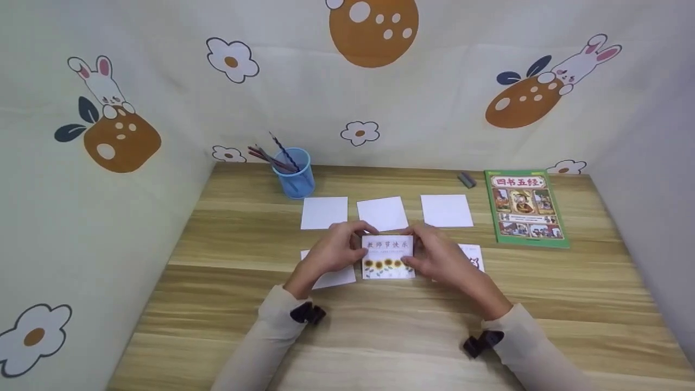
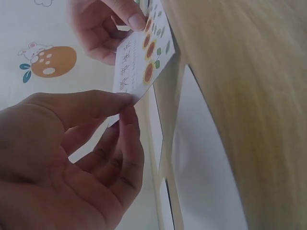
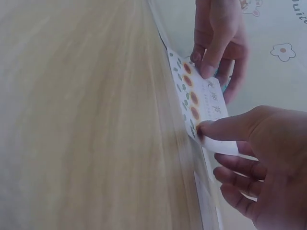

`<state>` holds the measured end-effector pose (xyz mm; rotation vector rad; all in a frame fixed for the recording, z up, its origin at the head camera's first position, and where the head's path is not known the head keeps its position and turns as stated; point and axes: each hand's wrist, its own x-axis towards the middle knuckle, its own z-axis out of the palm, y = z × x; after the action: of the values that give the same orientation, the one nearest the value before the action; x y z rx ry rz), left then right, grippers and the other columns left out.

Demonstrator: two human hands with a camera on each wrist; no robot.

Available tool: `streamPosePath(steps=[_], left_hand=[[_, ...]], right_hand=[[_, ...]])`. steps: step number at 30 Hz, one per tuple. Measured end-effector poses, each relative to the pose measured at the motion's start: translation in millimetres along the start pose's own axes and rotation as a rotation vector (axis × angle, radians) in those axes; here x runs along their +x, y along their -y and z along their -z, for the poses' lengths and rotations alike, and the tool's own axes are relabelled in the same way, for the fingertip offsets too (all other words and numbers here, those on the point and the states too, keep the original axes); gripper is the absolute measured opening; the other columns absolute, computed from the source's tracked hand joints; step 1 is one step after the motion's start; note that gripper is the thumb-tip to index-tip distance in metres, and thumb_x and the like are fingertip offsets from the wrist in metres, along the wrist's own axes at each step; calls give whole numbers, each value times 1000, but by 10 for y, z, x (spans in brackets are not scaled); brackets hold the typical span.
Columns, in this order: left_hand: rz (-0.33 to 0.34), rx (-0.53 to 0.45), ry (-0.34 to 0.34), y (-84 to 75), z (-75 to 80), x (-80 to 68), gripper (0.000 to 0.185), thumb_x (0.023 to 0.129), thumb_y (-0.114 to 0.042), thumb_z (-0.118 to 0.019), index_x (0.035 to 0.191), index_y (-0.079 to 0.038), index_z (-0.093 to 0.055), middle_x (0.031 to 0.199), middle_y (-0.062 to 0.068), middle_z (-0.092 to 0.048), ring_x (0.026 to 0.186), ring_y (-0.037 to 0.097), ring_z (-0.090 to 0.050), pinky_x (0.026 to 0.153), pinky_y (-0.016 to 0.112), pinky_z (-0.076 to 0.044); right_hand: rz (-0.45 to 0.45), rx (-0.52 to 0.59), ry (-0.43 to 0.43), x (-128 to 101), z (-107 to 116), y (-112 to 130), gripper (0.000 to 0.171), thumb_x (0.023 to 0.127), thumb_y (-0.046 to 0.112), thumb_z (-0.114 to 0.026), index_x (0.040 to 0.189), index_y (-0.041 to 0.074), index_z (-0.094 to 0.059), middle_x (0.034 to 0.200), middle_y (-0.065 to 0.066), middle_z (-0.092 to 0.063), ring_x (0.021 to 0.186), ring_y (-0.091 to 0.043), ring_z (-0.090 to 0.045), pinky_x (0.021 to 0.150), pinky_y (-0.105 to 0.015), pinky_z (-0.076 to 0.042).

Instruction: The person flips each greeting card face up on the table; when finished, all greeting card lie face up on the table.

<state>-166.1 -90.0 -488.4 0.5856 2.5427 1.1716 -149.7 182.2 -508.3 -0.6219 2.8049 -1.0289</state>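
Both hands hold a small white card (image 1: 387, 256) printed with a row of sunflowers and a line of Chinese characters. At its left edge the left hand (image 1: 335, 247) pinches it between thumb and fingers. The right hand (image 1: 434, 252) grips the opposite edge, thumb on the sunflower side and fingers behind. In the left wrist view the card (image 2: 144, 57) is tilted, raised off the table. Under the left hand lies a white card (image 1: 335, 278), partly covered. A card with a pink drawing (image 1: 471, 255) shows from beneath the right hand.
Behind the hands, three blank white cards (image 1: 324, 213) lie in a row. A blue pencil cup (image 1: 297, 182) stands back left. Toward the back right are a small grey eraser-like block (image 1: 466, 180) and a green-bordered book (image 1: 526, 209). Patterned cloth (image 1: 304, 98) hangs behind the wooden table (image 1: 369, 336).
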Motion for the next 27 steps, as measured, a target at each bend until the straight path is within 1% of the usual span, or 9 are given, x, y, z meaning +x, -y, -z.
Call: streamPosePath(steps=[5,8,11,14,16,20,27], left_hand=[[44,66,23,21,-62,28,46,93,-4,-82,136,-16,-73,107,4,-72,87,14,-61,75,28,-52],[54,102,17,29,-96,33,46,92,-5,-84,136,-13,-73,112,5,-71,93,16,-61,82,32,-53],[53,117,13,33,-117,29,45,92,-7,-84,135,-12,-73,121,6,-72,102,19,-60,92,38,-55],[56,116,15,33,-122,25,44,93,-9,-84,135,-12,-73,125,6,-71,106,21,-60,97,41,-54],[41,122,7,33,-117,21,44,92,-9,-84,135,-12,-74,123,7,-72,107,22,-61,96,42,-54],[8,137,-3,33,-101,11,44,92,-12,-85,134,-12,-74,123,7,-73,108,23,-63,96,41,-55],[-10,123,20,36,-77,-15,46,91,-11,-85,136,-8,-73,130,10,-72,114,26,-64,102,45,-55]], right_hand=[[6,-97,-21,-12,-12,-31,51,89,26,-91,134,12,-70,115,-3,-70,106,-21,-65,92,-43,-58],[0,-141,-6,-27,0,-32,54,90,33,-90,136,14,-70,121,-5,-69,113,-24,-64,97,-47,-59],[6,-203,24,-54,23,-21,66,87,48,-91,140,17,-68,127,-6,-66,118,-26,-62,99,-50,-58],[23,-263,51,-74,51,-1,80,79,59,-93,142,17,-66,129,-7,-63,119,-28,-60,98,-51,-57],[35,-297,55,-79,67,8,85,75,61,-94,142,16,-67,128,-9,-63,117,-29,-59,97,-51,-57],[52,-347,39,-85,88,0,84,74,59,-95,138,13,-69,126,-10,-63,116,-30,-60,98,-52,-55],[59,-344,57,-100,100,-7,85,76,60,-94,141,12,-67,131,-12,-62,120,-32,-59,105,-54,-52]])
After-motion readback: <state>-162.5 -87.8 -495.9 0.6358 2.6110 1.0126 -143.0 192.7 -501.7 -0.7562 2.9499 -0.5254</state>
